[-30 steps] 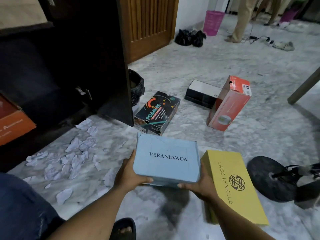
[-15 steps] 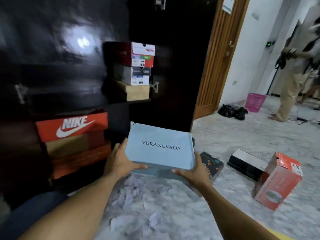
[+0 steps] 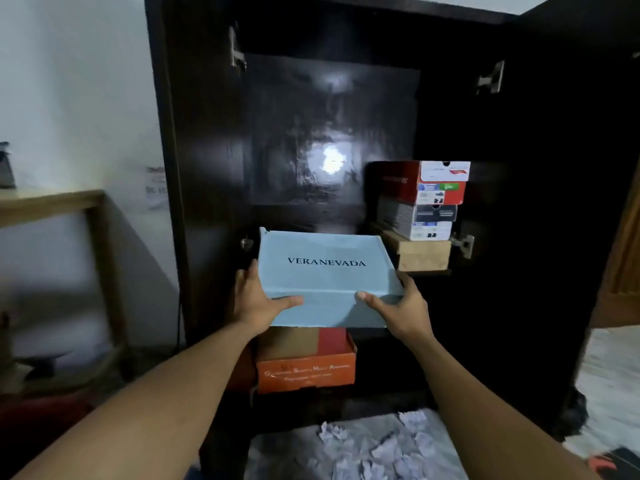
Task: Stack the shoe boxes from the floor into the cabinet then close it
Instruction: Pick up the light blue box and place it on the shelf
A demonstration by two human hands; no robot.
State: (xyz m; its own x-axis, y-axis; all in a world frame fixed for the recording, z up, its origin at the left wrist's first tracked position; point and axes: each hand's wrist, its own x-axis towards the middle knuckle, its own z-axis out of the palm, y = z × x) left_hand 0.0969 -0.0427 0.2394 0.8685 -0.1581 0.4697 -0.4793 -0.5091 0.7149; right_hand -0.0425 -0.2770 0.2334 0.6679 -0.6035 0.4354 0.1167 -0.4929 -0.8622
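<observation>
I hold a light blue shoe box [image 3: 325,271] printed VERANEVADA in front of the open dark cabinet [image 3: 332,126]. My left hand [image 3: 256,299] grips its left side, thumb across the front face. My right hand [image 3: 403,306] grips its right side the same way. The box hovers above an orange shoe box [image 3: 306,368] low in the cabinet. On a shelf at the right stands a stack of three boxes: red and white [image 3: 440,183] on top, grey [image 3: 419,220] in the middle, brown [image 3: 420,254] below.
The cabinet's right door [image 3: 568,202] stands open. A wooden shelf unit [image 3: 93,244] is against the white wall at the left. Crumpled paper scraps [image 3: 377,448] litter the marble floor before the cabinet. A black bag [image 3: 575,417] lies at the door's foot.
I have lifted the blue box from near the floor up to the cabinet's middle height, and my view has swung from the floor to face the cabinet's inside.
</observation>
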